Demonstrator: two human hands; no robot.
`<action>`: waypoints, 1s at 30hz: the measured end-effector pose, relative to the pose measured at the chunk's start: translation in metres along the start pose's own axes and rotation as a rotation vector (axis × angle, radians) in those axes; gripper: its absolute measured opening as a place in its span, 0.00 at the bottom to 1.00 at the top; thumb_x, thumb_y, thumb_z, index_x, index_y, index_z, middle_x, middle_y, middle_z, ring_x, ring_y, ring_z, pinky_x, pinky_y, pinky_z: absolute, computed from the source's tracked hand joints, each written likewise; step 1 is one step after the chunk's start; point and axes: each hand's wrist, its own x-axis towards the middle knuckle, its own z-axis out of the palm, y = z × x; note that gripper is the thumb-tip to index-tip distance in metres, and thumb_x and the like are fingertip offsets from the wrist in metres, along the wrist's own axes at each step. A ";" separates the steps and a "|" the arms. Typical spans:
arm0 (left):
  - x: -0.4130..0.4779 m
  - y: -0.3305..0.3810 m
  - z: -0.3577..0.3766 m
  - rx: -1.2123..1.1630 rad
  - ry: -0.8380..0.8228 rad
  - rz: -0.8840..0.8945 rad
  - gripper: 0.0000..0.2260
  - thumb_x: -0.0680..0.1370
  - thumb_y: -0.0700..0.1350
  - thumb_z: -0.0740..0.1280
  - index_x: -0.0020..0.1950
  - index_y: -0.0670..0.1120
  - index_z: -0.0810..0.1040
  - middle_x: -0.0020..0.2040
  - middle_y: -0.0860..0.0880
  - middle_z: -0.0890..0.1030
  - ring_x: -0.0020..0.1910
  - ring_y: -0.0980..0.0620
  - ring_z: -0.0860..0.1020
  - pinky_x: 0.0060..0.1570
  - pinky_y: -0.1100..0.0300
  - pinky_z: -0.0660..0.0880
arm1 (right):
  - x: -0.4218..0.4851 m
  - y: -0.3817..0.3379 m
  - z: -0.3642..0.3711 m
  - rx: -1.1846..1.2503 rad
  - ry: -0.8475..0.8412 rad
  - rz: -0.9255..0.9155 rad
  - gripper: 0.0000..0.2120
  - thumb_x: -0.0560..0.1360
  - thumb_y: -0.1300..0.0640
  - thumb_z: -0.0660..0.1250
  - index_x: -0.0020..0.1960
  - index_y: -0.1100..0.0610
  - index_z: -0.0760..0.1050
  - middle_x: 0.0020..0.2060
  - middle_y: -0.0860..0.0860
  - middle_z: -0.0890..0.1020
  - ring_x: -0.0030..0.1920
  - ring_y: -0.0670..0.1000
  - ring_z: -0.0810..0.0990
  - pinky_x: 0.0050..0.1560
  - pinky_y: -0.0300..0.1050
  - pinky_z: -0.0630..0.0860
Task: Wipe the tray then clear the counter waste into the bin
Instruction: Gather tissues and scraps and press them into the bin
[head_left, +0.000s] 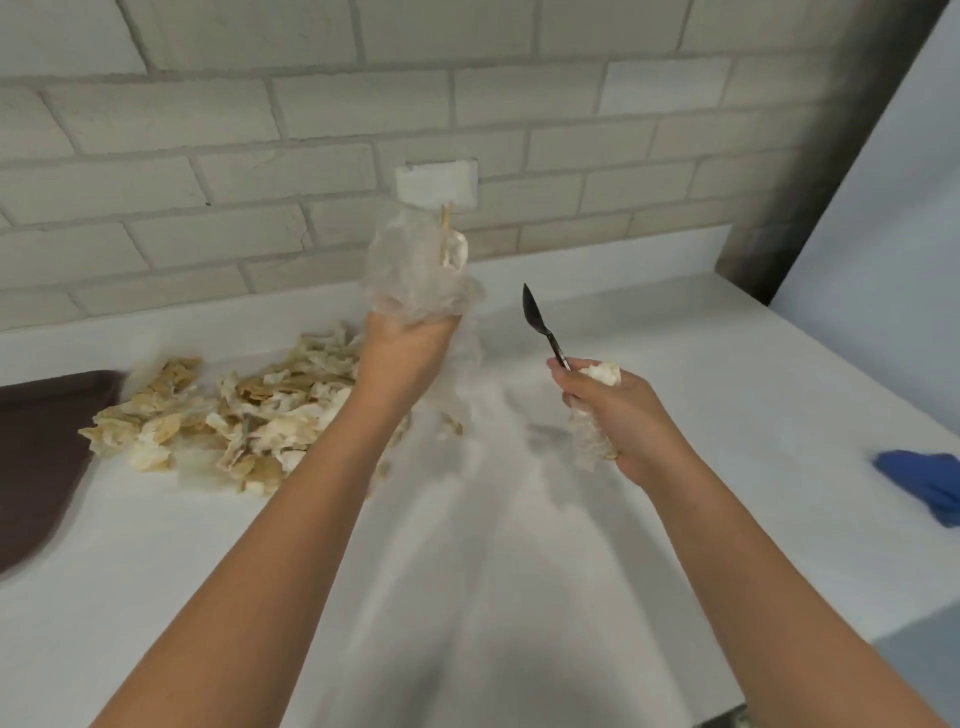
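Head view: waste pile (234, 415) lies at eight o'clock of the nearer left hand (405, 353), which clutches plastic wrap (415, 280); right hand (610, 415) pinches spoon (537, 319).

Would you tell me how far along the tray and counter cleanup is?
The tray looks bare where visible, so wiping may be done. In hand: the left hand grips crumpled plastic wrap, the right hand a black spoon and paper wad. Left: the napkin pile on the counter; no bin in view.

Bright, even light; soft shadows streak the counter (498, 597) below the fingers. The plastic wrap (415, 275) above the left hand (408, 356) is blurred; the spoon (540, 325) above the right hand (613, 410) is sharper. The bricks (311, 104) bow near the edges.
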 end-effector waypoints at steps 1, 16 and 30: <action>-0.010 0.004 0.015 -0.114 0.030 -0.048 0.05 0.73 0.48 0.71 0.41 0.55 0.75 0.35 0.57 0.77 0.34 0.61 0.76 0.36 0.65 0.73 | -0.009 0.002 -0.015 -0.001 0.012 -0.005 0.12 0.71 0.52 0.73 0.53 0.54 0.81 0.27 0.46 0.71 0.26 0.46 0.67 0.25 0.37 0.61; -0.243 0.043 0.343 -0.601 -0.279 -0.382 0.08 0.65 0.45 0.63 0.41 0.47 0.78 0.29 0.58 0.79 0.29 0.61 0.76 0.32 0.64 0.72 | -0.138 0.062 -0.351 0.006 0.203 -0.017 0.05 0.71 0.50 0.70 0.43 0.51 0.82 0.28 0.46 0.77 0.32 0.45 0.76 0.34 0.35 0.74; -0.395 -0.150 0.534 -0.432 -0.227 -1.031 0.11 0.81 0.39 0.55 0.50 0.44 0.76 0.38 0.49 0.81 0.36 0.55 0.80 0.37 0.62 0.76 | -0.152 0.304 -0.540 -0.052 0.511 0.531 0.13 0.74 0.54 0.69 0.33 0.57 0.83 0.33 0.57 0.82 0.36 0.56 0.78 0.42 0.46 0.72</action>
